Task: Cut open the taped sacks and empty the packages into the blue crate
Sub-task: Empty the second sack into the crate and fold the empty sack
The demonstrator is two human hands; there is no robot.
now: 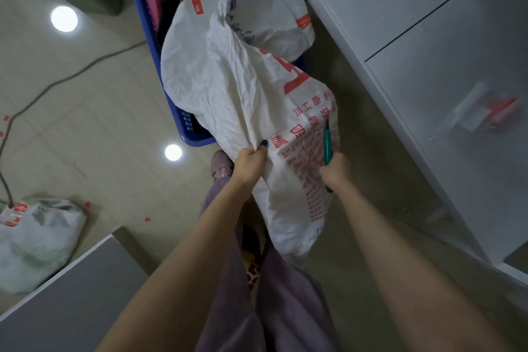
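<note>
The left hand (251,163) grips a fold of the white sack (228,80); the right hand (335,168) holds a green cutter (327,143) against it; its far end lies in the blue crate (188,126).

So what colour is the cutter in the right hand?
Teal green; the head view shows the cutter in the right hand clearly.

sack (228,80) over crate (197,139): crinkled matt woven plastic | crate: smooth blue plastic | floor (85,137) left of crate: glossy tile | trousers (285,308) near crate: soft cloth
</note>
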